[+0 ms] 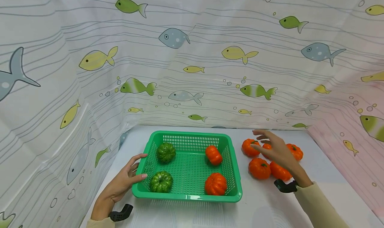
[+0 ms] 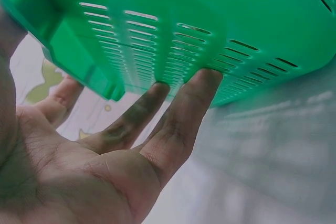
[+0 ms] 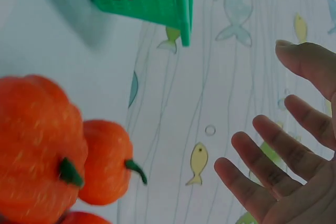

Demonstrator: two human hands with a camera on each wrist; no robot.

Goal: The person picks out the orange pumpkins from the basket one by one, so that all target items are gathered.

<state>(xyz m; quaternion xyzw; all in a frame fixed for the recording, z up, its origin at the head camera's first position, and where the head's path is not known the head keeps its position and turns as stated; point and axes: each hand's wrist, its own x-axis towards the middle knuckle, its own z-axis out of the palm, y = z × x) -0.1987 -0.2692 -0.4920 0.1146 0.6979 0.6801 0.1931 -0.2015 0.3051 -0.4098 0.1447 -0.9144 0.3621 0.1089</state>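
Note:
A green plastic basket with slotted walls stands on the white table. Inside, two ribbed green pumpkins lie on the left and two orange pumpkins on the right. My left hand holds the basket's left rim, thumb and index finger over it. Its other fingertips touch the slotted outer wall. Above a group of several small orange pumpkins hovers my right hand, fingers spread and holding nothing. Green stems show on orange pumpkins in the right wrist view.
A white curtain printed with fish surrounds the table at the back and both sides. The orange pumpkin group sits right of the basket, a short gap from its right wall. White tabletop shows in front of them.

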